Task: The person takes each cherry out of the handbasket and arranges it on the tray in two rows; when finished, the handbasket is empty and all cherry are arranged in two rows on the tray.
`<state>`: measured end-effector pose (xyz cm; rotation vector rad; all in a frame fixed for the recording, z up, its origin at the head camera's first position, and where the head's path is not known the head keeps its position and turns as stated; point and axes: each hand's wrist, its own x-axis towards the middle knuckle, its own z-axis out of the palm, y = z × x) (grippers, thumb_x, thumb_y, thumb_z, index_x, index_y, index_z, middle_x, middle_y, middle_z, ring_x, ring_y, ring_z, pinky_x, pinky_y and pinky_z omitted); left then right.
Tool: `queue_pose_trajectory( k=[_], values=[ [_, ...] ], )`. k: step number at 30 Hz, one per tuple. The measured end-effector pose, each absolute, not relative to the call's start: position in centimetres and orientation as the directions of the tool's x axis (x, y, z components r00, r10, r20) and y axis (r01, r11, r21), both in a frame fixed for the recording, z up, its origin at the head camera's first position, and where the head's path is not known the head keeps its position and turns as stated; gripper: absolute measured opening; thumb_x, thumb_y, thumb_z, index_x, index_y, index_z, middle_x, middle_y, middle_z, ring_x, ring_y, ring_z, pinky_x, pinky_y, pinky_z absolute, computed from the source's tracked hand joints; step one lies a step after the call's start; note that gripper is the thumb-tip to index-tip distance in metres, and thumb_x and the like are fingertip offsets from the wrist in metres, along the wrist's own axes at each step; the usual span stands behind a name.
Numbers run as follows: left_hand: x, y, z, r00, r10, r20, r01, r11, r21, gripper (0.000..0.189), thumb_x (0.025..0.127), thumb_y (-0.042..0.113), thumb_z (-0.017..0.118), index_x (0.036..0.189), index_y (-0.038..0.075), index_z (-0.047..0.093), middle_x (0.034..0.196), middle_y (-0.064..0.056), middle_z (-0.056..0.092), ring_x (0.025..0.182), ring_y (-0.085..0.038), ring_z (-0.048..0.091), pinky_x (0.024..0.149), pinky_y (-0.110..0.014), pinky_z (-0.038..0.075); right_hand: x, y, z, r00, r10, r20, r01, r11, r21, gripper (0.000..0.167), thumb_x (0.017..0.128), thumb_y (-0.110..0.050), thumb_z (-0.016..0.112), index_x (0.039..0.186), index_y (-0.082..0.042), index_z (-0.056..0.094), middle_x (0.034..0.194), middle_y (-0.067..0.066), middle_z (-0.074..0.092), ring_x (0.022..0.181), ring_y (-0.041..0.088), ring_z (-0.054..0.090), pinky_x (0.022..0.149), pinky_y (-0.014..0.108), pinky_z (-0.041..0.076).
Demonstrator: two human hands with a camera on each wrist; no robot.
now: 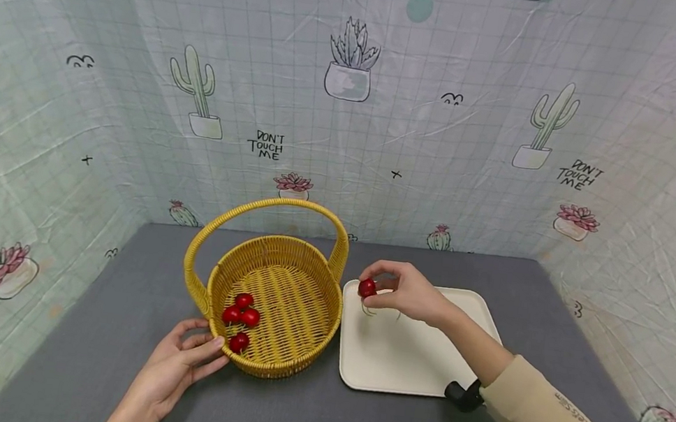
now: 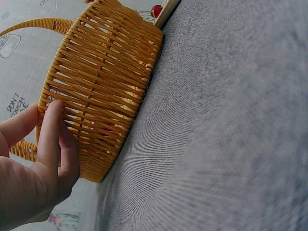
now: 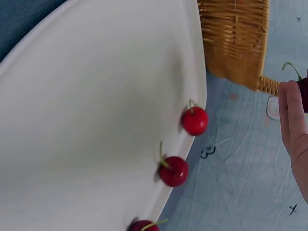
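A yellow woven basket [image 1: 268,364] with a tall arched handle stands left of centre, several red cherries [image 1: 242,319] lying inside at its left. My left hand [image 1: 183,361] pinches the basket's rim at the front left, thumb on top and fingers against the outer wall, as the left wrist view also shows. Over the far left corner of a cream tray [image 1: 407,367], my right hand [image 1: 406,293] holds a red cherry [image 1: 367,288] between thumb and fingertips. Its green stem shows in the right wrist view, where three cherries [image 3: 175,172] lie along the tray's edge; the hand mostly hides these from above.
Grey cloth [image 1: 300,417] covers the table. The tray stands close to the basket's right side. A patterned curtain [image 1: 385,139] rises behind and along both sides. At the right cuff is a small black device [image 1: 464,395], over the tray's near right corner.
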<state>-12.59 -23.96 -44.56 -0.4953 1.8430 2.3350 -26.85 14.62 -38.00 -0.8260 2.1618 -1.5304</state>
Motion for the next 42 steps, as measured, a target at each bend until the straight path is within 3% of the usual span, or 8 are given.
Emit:
queue_pose_trajectory(
  k=[5, 15, 18, 25, 29, 36, 42],
  values=[
    [-12.6, -23.9, -44.5, -0.937, -0.104, -0.333, -0.299, -0.252, 0.92, 0.049, 0.102, 0.002, 0.063, 0.138, 0.005, 0.03, 0.106, -0.011, 0.057, 0.099, -0.025, 0.07, 0.094, -0.043, 0.059, -26.8, 16.5, -38.5, -0.798, -0.602, 0.03, -0.228, 0.256, -0.94, 0.036, 0.089, -0.002, 0.081, 0.121, 0.002, 0.065, 0.121, 0.017, 0.064, 0.104, 0.031, 0.07, 0.082, 0.037, 0.062],
    [-12.5, -23.9, -44.4, -0.939, -0.105, -0.329, -0.296, -0.248, 0.923, 0.048, 0.102, 0.001, 0.062, 0.138, 0.004, 0.031, 0.106, -0.011, 0.055, 0.099, -0.025, 0.069, 0.093, -0.043, 0.06, -26.8, 19.7, -40.2, -0.85, -0.524, 0.05, -0.276, 0.362, -0.89, 0.037, 0.091, -0.013, 0.08, 0.124, -0.001, 0.068, 0.116, 0.012, 0.07, 0.107, 0.028, 0.066, 0.084, 0.032, 0.058],
    [-12.5, -23.9, -44.4, -0.938, -0.105, -0.331, -0.298, -0.246, 0.922, 0.048, 0.102, 0.001, 0.063, 0.138, 0.004, 0.031, 0.106, -0.011, 0.055, 0.1, -0.025, 0.069, 0.093, -0.043, 0.06, -26.7, 20.6, -40.6, -0.856, -0.516, 0.024, -0.24, 0.357, -0.903, 0.038, 0.093, -0.011, 0.078, 0.127, 0.002, 0.066, 0.12, 0.016, 0.069, 0.109, 0.031, 0.066, 0.087, 0.035, 0.059],
    [-12.6, -23.9, -44.4, -0.938, -0.102, -0.331, -0.3, -0.243, 0.923, 0.048, 0.102, 0.001, 0.063, 0.138, 0.004, 0.031, 0.106, -0.01, 0.056, 0.1, -0.025, 0.069, 0.094, -0.043, 0.059, -26.9, 22.3, -41.4, -0.874, -0.486, -0.014, -0.165, 0.324, -0.932, 0.037, 0.095, -0.004, 0.072, 0.13, 0.004, 0.062, 0.123, 0.02, 0.065, 0.11, 0.039, 0.066, 0.096, 0.058, 0.055],
    [-12.6, -23.9, -44.4, -0.938, -0.101, -0.331, -0.299, -0.244, 0.922, 0.048, 0.103, 0.001, 0.062, 0.138, 0.004, 0.031, 0.105, -0.01, 0.055, 0.099, -0.024, 0.07, 0.093, -0.042, 0.06, -26.9, 23.4, -41.8, -0.881, -0.474, -0.013, -0.157, 0.318, -0.935, 0.039, 0.096, -0.004, 0.071, 0.132, 0.007, 0.06, 0.123, 0.021, 0.064, 0.111, 0.041, 0.065, 0.097, 0.057, 0.055],
    [-12.6, -23.9, -44.4, -0.94, -0.101, -0.327, -0.295, -0.244, 0.924, 0.048, 0.102, 0.002, 0.063, 0.138, 0.004, 0.031, 0.104, -0.01, 0.055, 0.1, -0.025, 0.069, 0.093, -0.042, 0.06, -27.0, 25.0, -42.1, -0.902, -0.429, -0.039, -0.122, 0.34, -0.933, 0.04, 0.097, -0.007, 0.072, 0.132, 0.007, 0.059, 0.127, 0.024, 0.062, 0.107, 0.023, 0.068, 0.096, 0.05, 0.057],
    [-12.6, -23.9, -44.4, -0.939, -0.105, -0.327, -0.294, -0.247, 0.923, 0.048, 0.102, 0.001, 0.063, 0.137, 0.005, 0.031, 0.104, -0.009, 0.055, 0.103, -0.027, 0.069, 0.093, -0.042, 0.06, -27.1, 26.4, -42.3, -0.906, -0.422, -0.037, -0.12, 0.339, -0.933, 0.04, 0.1, -0.013, 0.071, 0.132, 0.007, 0.059, 0.129, 0.026, 0.06, 0.107, 0.023, 0.067, 0.095, 0.048, 0.058]
  ],
)
